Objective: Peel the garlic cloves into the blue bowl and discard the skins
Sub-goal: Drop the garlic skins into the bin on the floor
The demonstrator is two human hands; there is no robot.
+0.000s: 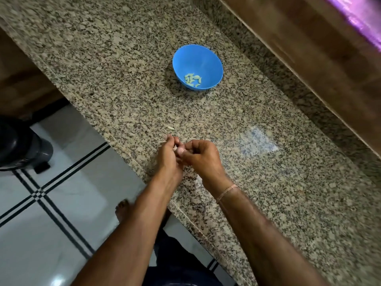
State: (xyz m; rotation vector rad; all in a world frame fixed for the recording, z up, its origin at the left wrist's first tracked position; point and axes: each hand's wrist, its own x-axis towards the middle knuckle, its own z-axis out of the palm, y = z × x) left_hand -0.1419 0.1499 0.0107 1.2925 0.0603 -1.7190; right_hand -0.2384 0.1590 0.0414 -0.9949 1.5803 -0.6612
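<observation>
A speckled granite counter (pixel 268 182) ran diagonally through the view, and its polished top caught a pale patch of light (pixel 258 139). Along the counter's far edge rose a low granite upstand (pixel 288 79). Beyond that stood a brown wooden panel (pixel 309 42) with a strip of purple glow (pixel 358 21) on its outer side. Below the counter's near edge lay glossy white floor tiles (pixel 61 213) crossed by thin black lines. A dark rounded container (pixel 18 145) stood on the floor left of the counter, near a brown wooden front (pixel 18 85) beneath the counter's edge.
</observation>
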